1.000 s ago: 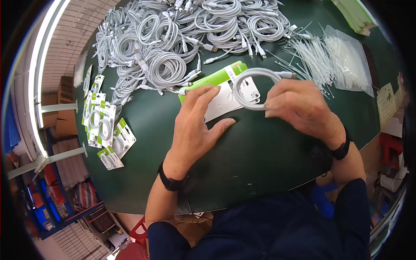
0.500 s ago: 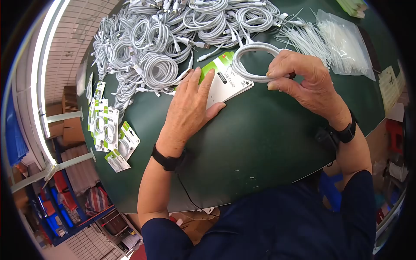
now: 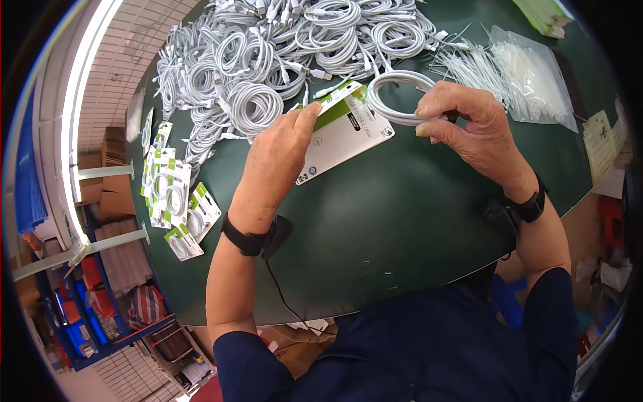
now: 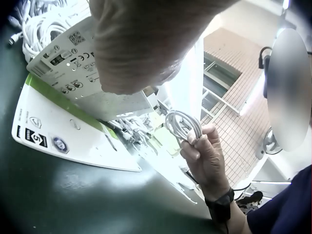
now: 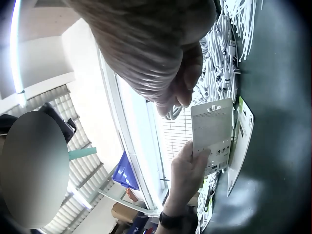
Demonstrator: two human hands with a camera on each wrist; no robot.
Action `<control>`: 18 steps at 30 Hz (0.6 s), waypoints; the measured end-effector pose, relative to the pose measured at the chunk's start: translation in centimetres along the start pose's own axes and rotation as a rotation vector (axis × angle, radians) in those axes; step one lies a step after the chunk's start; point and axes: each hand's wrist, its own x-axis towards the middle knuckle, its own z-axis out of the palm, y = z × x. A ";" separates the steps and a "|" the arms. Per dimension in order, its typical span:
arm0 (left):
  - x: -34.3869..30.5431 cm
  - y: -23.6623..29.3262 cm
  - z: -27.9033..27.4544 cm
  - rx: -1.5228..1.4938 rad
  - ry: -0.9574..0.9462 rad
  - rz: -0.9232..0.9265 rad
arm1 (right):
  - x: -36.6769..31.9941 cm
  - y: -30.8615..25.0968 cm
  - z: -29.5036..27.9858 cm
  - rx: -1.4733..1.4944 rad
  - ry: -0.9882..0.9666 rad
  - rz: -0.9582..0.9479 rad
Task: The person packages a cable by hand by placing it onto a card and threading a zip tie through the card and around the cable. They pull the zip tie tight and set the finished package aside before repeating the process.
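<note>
The left hand [image 3: 278, 155] pinches a printed card, which stands raised on edge; its printed back [image 4: 73, 61] shows in the left wrist view, and the right wrist view shows the card [image 5: 212, 126] with the fingers at its lower edge. Beside it, a white and green card [image 3: 348, 134] lies on the dark green table. Up to the right, the right hand [image 3: 469, 127] pinches a coiled grey-white cable [image 3: 383, 100] between thumb and fingers, the loop reaching left over the card's upper end.
A big heap of coiled cables [image 3: 254, 53] covers the table's far side. White zip ties [image 3: 469, 70] and a clear bag [image 3: 532, 77] of them lie at the far right. Several carded cables [image 3: 164, 187] are at the left, and green-white cards [image 3: 546, 17] at the top right.
The left hand has moved slightly left and lifted one card off the other, which now shows more of its face. The right hand has lowered its cable coil from its earlier height and keeps hold of it.
</note>
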 end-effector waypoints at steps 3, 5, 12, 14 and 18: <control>-0.3 1.8 -1.9 0.081 0.097 0.031 | -0.2 -0.2 -0.2 0.093 0.061 -0.013; -0.8 4.3 -3.9 0.070 0.178 0.028 | -0.3 -0.3 0.0 0.195 0.137 -0.031; -5.2 11.9 -2.9 -0.053 0.061 -0.013 | -1.2 -2.6 3.3 0.034 -0.076 -0.183; -5.2 12.2 -2.0 -0.072 0.119 -0.029 | -1.3 -2.6 4.9 -0.052 -0.119 -0.265; -4.6 11.5 -1.6 -0.059 0.119 -0.087 | -1.2 -3.2 5.6 -0.149 -0.106 -0.194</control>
